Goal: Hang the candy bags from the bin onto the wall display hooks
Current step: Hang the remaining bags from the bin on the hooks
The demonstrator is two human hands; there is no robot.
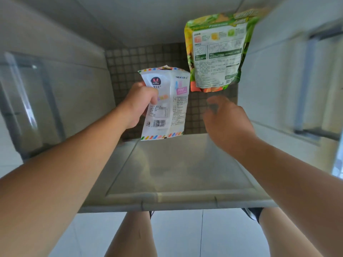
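Left hand [141, 102] grip pinches the white candy bag [167, 104] by its left edge. Bag upright, long axis 12-to-6, above the bench [176, 173] far edge. Right hand [226, 121] empty, fingers loose, blurred, at bag's 3 o'clock. Green bag [217, 52] hangs on grid panel [130, 60] at 1 o'clock; hooks not discernible.

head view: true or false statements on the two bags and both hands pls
1. The left hand grips the white candy bag with a coloured striped border. True.
2. The right hand holds the green printed pouch. False: it holds nothing, and the pouch sits above it, untouched.
3. The green pouch is higher than the white bag. True.
4. The white bag lies in the grey plastic bin. False: it is held up above the bin.
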